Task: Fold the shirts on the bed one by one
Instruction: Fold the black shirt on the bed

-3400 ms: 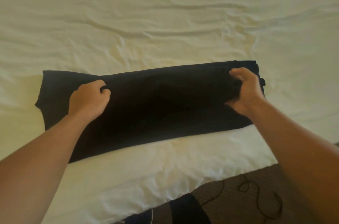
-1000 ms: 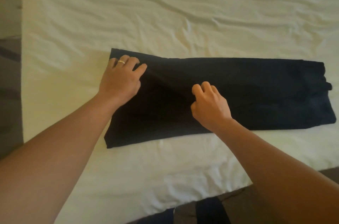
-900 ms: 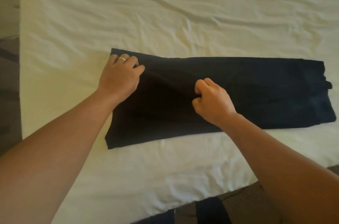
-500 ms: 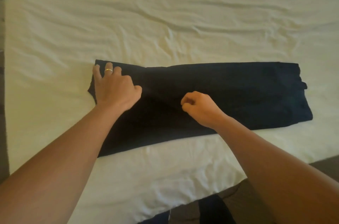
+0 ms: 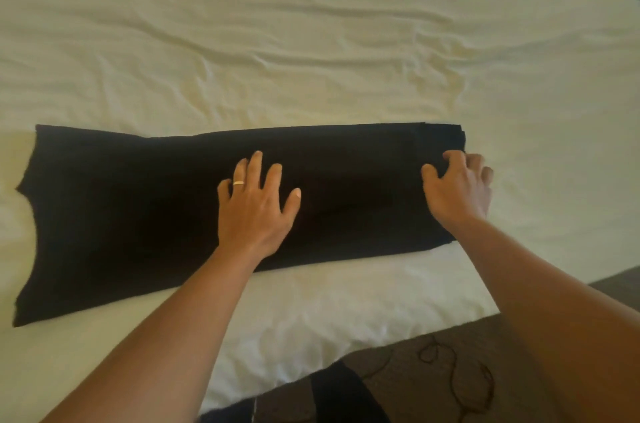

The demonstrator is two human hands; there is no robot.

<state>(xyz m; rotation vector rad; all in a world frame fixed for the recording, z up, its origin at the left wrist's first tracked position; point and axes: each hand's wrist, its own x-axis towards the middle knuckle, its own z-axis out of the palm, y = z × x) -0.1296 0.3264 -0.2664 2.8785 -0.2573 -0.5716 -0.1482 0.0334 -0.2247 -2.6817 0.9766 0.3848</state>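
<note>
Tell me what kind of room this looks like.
Probably a bedroom: a bed with a wrinkled cream sheet fills the view, a long folded black shirt lies on it, and brown patterned carpet shows below.

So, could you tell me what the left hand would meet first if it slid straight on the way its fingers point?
More of the folded black shirt under the left hand, then probably bare cream bedsheet.

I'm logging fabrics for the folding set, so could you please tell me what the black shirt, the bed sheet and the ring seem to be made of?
Black shirt: soft matte knit, probably cotton jersey; it lies limp without shine.
Bed sheet: thin cream woven cloth, finely creased, perhaps cotton.
Ring: shiny yellow metal, possibly gold, glinting on the left hand.
</note>
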